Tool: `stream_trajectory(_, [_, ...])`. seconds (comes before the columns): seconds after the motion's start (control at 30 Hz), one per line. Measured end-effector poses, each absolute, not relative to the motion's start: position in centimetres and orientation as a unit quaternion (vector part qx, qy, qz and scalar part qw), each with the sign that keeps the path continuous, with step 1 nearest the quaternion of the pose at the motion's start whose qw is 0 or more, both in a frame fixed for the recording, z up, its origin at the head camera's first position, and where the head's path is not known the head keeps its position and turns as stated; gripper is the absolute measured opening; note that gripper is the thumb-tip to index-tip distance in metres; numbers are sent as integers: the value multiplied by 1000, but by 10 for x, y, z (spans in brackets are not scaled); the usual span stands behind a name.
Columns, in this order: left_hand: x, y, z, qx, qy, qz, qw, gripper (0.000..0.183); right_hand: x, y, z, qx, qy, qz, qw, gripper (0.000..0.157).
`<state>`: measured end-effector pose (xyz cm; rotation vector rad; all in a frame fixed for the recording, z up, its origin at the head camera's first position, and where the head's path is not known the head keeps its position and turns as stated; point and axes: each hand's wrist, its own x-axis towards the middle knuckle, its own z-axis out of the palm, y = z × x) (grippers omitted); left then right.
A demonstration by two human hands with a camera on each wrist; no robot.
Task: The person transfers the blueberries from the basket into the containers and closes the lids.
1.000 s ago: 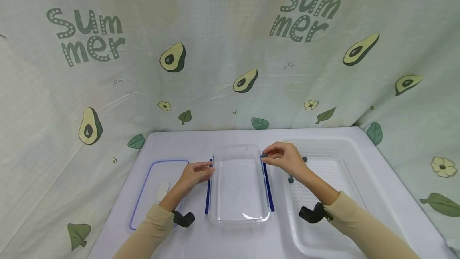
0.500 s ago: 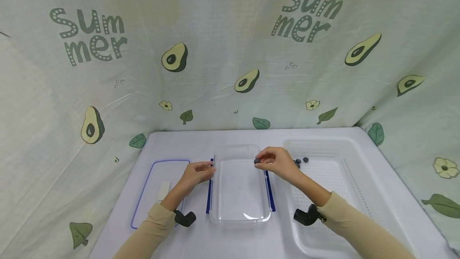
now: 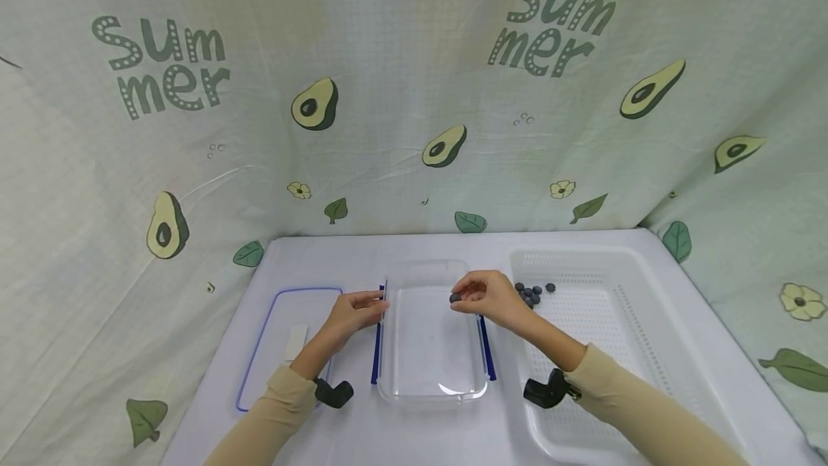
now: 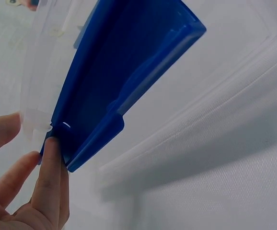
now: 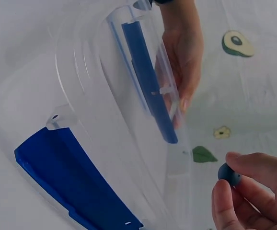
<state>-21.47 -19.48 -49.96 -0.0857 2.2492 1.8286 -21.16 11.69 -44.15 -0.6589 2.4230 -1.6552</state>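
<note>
A clear plastic food container (image 3: pixel 432 351) with blue latches hanging at its two sides stands in the middle of the table. At its left side, my left hand (image 3: pixel 353 315) holds the edge, thumb by the clear rim and fingertips against the blue latch (image 4: pixel 112 76) in the left wrist view. Over the container's right part, my right hand (image 3: pixel 489 298) pinches a blueberry (image 5: pixel 229 175) between thumb and fingers. Several more blueberries (image 3: pixel 530 295) lie in the white tray (image 3: pixel 608 340) to the right, near its left edge.
A clear lid with a blue seal (image 3: pixel 267 315) lies flat at the left, partly under my left forearm. A pale rectangle (image 3: pixel 296 342) shows on it. Behind the table (image 3: pixel 349 257) hangs a printed curtain (image 3: pixel 388 56).
My right hand has moved left and a little nearer with the blueberry, from the container's right edge to over its inside. More berries in the tray show now. My left hand stays put.
</note>
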Motion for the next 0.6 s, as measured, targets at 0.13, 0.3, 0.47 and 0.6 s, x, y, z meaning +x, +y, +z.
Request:
stream_trajectory(0.13, [-215,-195,-500,-28,770,626,120,55,-211,115,-442,-220,806,-546,68,23])
stream_trajectory(0.3, [-215,-195,-500,-25,771,625,120,57,-211,113,-443,-221,804,-547,70,24])
stream_trajectory(0.47, [-215,-195,-500,-28,770,625,123,56,-212,112,-442,-219,804,-548,68,23])
stream_trajectory(0.6, [-215,-195,-499,-26,772,623,122,55,-212,111,-442,-222,807,-544,62,21])
